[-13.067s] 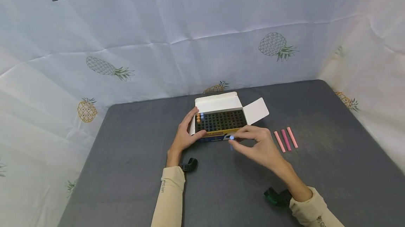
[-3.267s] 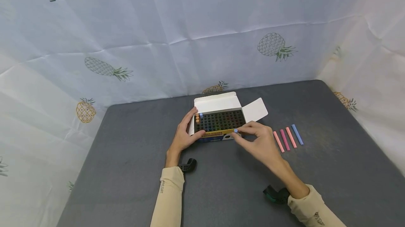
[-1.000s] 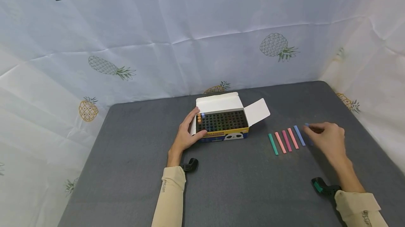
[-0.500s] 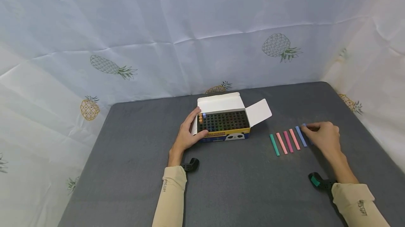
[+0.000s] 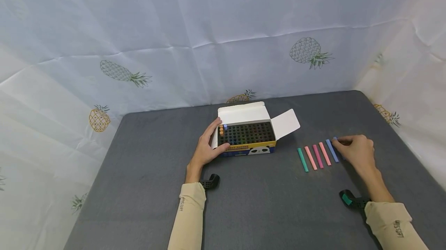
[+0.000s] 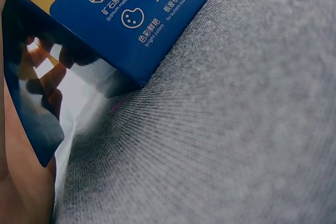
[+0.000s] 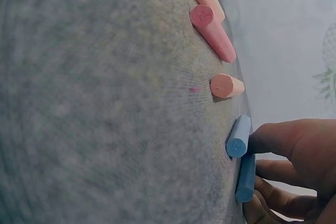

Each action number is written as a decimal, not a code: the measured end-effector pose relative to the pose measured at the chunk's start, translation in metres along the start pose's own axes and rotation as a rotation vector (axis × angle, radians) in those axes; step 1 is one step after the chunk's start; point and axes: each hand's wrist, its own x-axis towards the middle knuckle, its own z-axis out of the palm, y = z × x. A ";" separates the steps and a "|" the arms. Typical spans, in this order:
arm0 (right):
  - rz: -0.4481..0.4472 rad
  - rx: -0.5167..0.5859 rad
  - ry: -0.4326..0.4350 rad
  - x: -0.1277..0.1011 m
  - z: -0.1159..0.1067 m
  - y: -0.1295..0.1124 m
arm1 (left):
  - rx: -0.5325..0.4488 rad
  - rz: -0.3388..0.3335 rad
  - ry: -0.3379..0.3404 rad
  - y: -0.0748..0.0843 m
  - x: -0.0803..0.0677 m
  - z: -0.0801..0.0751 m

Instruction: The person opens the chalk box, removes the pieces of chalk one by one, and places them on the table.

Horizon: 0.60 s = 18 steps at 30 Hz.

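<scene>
- We see a grey table (image 5: 265, 203) under everything; the round sticks on it could roll if bumped, since nothing fences them in.
- The open box (image 5: 240, 152) stands left of the row; a tug at its end could skid it round and jolt the orange chalks (image 5: 221, 129) in its holes.
- Our left hand (image 5: 205, 147) has its grip spread over the box's left end, thumb on the near edge, fingers on the far side; squeezing hard could, we think, buckle the thin card.
- Our right hand (image 5: 359, 152) has its grip drawn to a narrow pinch on the outer blue chalk (image 7: 246, 179), toward its far end; an uneven release could twist the stick askew.
- That outer chalk is at the row's right end, just beside the inner blue chalk (image 7: 239, 137), which a parting thumb could knock. We cannot tell whether the pinched stick rests fully on the table.
</scene>
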 end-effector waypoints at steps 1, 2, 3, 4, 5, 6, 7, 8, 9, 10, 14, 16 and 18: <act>-0.001 0.000 0.001 0.000 0.000 0.000 | -0.005 0.003 0.000 0.000 0.000 0.000; 0.000 0.001 0.002 -0.001 0.000 0.000 | -0.008 0.007 -0.001 0.000 0.000 0.000; 0.001 0.001 0.003 -0.001 0.000 0.000 | -0.015 0.011 -0.001 -0.001 0.000 0.000; 0.002 0.003 0.006 -0.001 0.000 -0.001 | -0.022 0.013 -0.002 -0.001 0.000 0.000; 0.000 0.009 0.013 -0.002 -0.001 -0.002 | -0.025 0.013 -0.002 -0.001 0.000 0.000; 0.000 0.013 0.019 -0.002 -0.002 -0.002 | -0.028 0.013 -0.003 -0.001 0.000 0.000; -0.002 0.019 0.028 -0.002 -0.003 -0.003 | -0.030 0.011 -0.003 0.000 0.001 0.000; -0.005 0.024 0.036 -0.002 -0.004 -0.004 | -0.029 0.008 -0.003 0.000 0.001 0.001; -0.011 0.032 0.045 -0.002 -0.005 -0.005 | -0.026 0.006 -0.002 0.002 0.001 0.001; -0.019 0.041 0.053 -0.002 -0.006 -0.007 | -0.025 0.004 -0.001 0.003 0.000 0.001; -0.052 0.077 0.083 -0.001 -0.012 -0.014 | -0.024 0.002 -0.002 0.022 -0.001 -0.002; -0.065 0.095 0.100 -0.001 -0.014 -0.021 | -0.027 -0.003 -0.009 0.033 -0.001 -0.005; -0.079 0.113 0.117 -0.001 -0.016 -0.029 | -0.028 -0.007 -0.016 0.043 -0.002 -0.007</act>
